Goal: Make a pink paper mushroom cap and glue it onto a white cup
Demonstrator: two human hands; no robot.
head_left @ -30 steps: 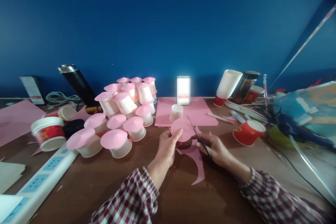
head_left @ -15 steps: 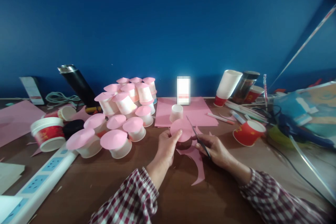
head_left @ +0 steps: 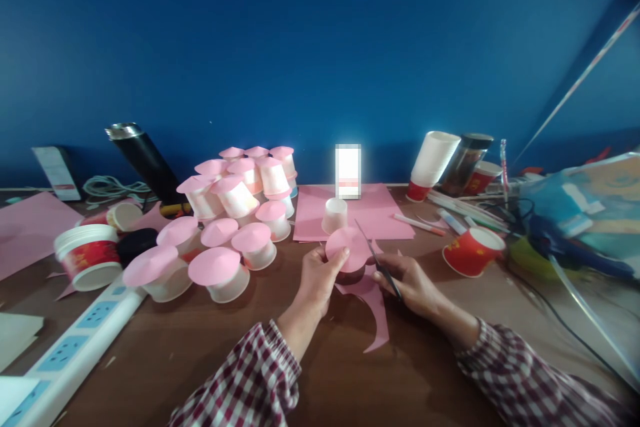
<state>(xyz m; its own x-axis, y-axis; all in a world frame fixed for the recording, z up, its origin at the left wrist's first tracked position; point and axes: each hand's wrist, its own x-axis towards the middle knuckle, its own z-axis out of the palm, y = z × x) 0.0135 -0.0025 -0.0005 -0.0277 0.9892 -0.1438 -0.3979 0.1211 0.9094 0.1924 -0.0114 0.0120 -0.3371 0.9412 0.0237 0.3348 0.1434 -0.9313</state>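
My left hand (head_left: 317,277) holds a round pink paper disc (head_left: 350,245) over a small dark cup whose lower part shows under it. My right hand (head_left: 407,282) grips dark scissors (head_left: 376,257), blades pointing up and away beside the disc's right edge. Curved pink paper offcuts (head_left: 376,307) lie on the brown table under both hands. Behind the disc stands a small white cup (head_left: 335,215) on a pink paper sheet (head_left: 385,213).
A heap of white cups capped with pink discs (head_left: 230,227) fills the left middle. A white power strip (head_left: 75,353), a red-and-white tub (head_left: 87,255) and a black flask (head_left: 145,160) lie left. Red cups (head_left: 470,251), pens, stacked white cups (head_left: 433,160) and cables crowd the right.
The view shifted slightly left. Both hands stay almost still, holding the disc and scissors as before.
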